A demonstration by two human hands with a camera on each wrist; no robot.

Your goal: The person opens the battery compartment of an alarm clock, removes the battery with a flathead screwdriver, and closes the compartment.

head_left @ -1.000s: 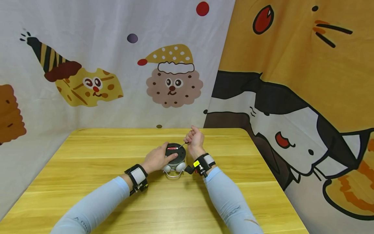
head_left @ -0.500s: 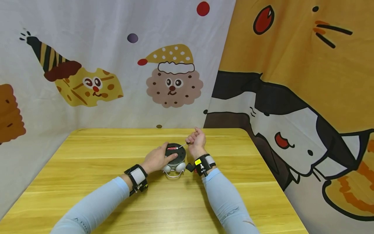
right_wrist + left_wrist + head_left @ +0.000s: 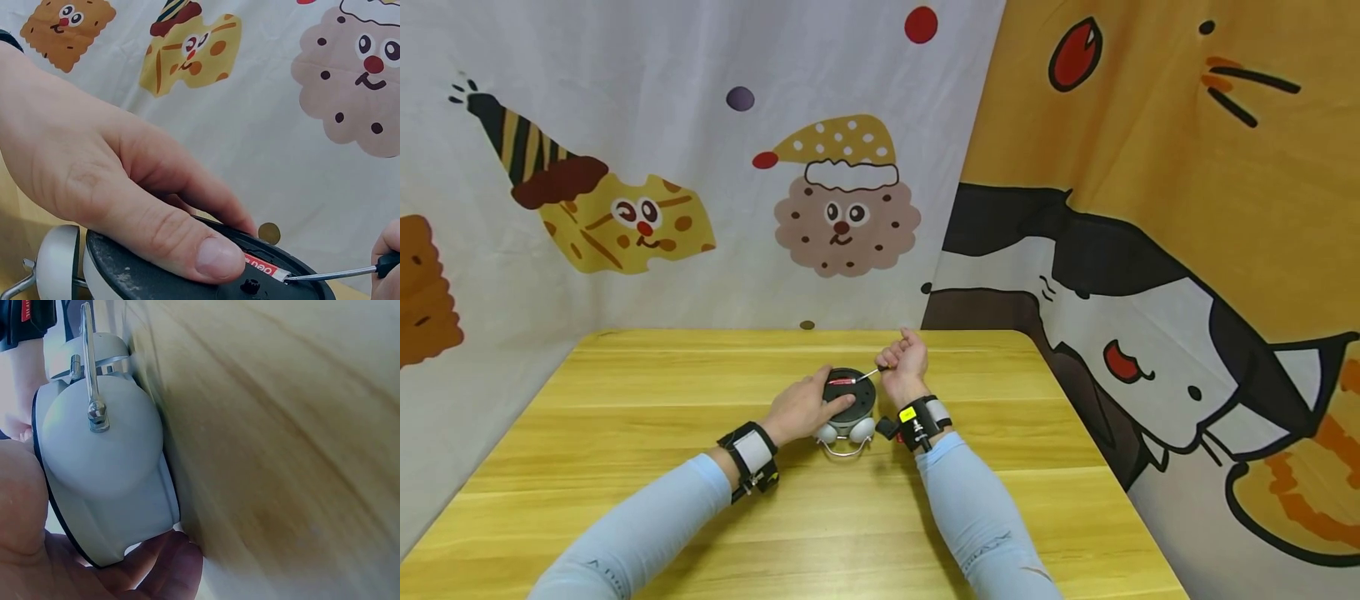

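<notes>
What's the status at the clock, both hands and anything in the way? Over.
Left hand grips alarm clock, dark back up. Right hand holds screwdriver, tip at end of red battery. Left thumb on the back; nothing seen blocking the tip.

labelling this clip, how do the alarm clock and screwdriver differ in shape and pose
The alarm clock is round and bulky; the screwdriver is slim and straight. The alarm clock lies back upward on the table, held by the left hand; the screwdriver slants in the right hand. Both have black and metal parts.
</notes>
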